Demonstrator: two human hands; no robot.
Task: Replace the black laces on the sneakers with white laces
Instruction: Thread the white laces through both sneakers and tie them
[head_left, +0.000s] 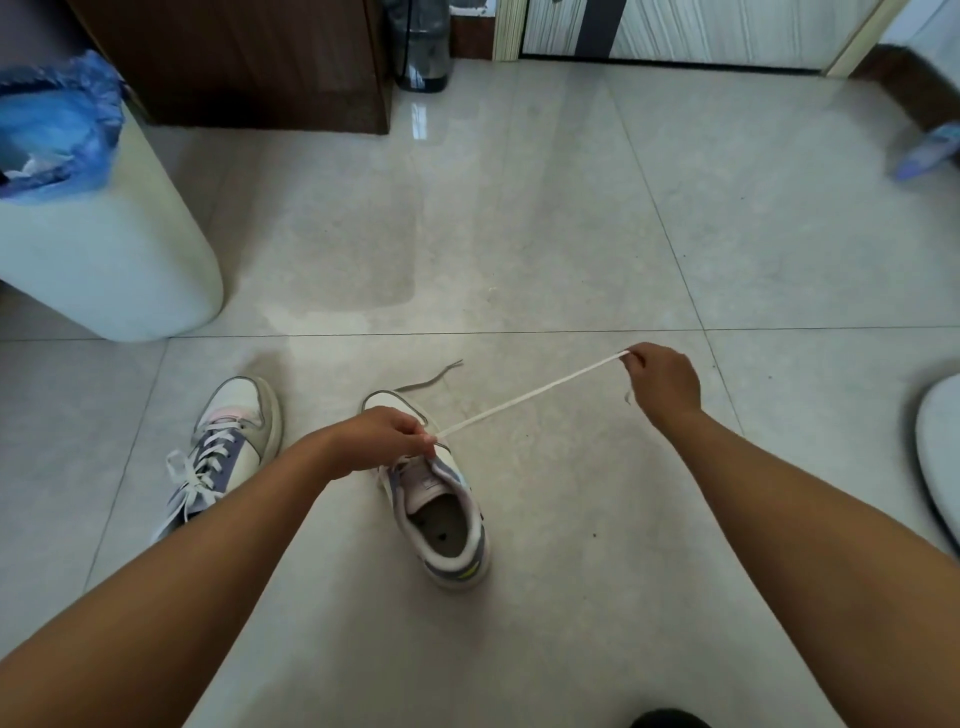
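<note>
White lace taut over sneaker

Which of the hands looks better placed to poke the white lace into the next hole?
Probably the right hand: it pinches the white lace near its free tip, while the left hand pinches it down at the sneaker.

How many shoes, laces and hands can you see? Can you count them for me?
Sneakers: 2, the laced sneaker and the sneaker being laced.
Laces: 3, the tied white lace, the stretched white lace, and the dark lace on the floor.
Hands: 2, left hand and right hand, both pinching the stretched lace.
Total: 7
</note>
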